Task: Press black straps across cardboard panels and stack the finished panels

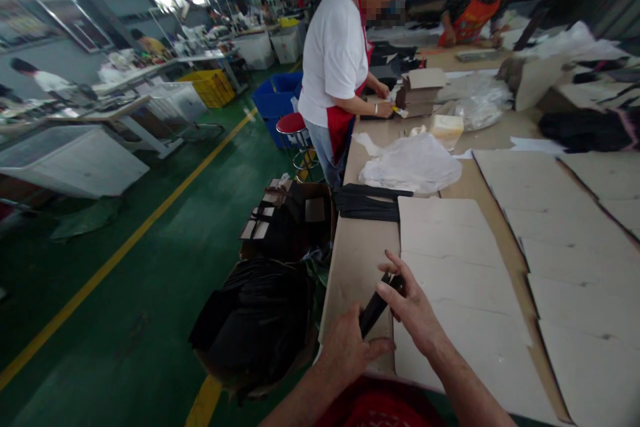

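Near the table's front left edge, my left hand (350, 343) is wrapped round the lower end of a narrow black strip-like piece (373, 315). It could be one folded strip or several together; I cannot tell. My right hand (411, 297) pinches the upper end of the same piece between thumb and fingers, with one finger raised. A flat bundle of black strips (373, 203) lies just beyond my hands. Beside my right hand, overlapping pale board panels (450, 267) form a column on the table.
More pale panels (585, 267) lie to the right. A white plastic bag (415, 163) rests farther up the table (345, 280). Left below the edge stand boxes of black material (255, 313). A co-worker in a white shirt (330, 47) works by a red stool (291, 123).
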`<state>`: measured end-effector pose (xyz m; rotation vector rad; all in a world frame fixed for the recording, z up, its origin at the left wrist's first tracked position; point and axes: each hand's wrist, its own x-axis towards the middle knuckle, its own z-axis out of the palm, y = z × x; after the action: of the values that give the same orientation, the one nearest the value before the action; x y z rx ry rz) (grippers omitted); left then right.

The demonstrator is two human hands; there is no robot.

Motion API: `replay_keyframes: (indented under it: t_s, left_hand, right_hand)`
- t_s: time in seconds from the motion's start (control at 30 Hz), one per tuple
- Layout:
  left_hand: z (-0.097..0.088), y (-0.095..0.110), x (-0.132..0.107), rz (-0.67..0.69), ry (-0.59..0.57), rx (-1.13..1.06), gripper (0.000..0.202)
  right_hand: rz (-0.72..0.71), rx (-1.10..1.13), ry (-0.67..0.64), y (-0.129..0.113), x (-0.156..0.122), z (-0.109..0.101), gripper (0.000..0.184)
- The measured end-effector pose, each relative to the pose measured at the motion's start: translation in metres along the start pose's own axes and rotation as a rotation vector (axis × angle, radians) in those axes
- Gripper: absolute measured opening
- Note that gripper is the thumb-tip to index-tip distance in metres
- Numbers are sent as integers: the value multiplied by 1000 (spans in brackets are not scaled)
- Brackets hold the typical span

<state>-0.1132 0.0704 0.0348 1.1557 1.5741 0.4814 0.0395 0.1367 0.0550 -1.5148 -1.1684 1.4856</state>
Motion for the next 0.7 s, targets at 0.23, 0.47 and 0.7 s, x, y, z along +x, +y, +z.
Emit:
replay_keyframes:
  t_s: [0.23, 0.47, 0.7]
  left_hand:
    - [0, 7, -1, 74, -228, -201, 53]
    - [-4, 6, 13, 56, -118, -219, 43]
    - [0, 14, 9, -43, -32, -201, 56]
  right_hand:
    - [25, 48, -172, 14, -3, 3, 39]
    - [56, 225, -86, 17, -3, 1, 46]
    - [115, 92, -144, 28, -18, -19, 53]
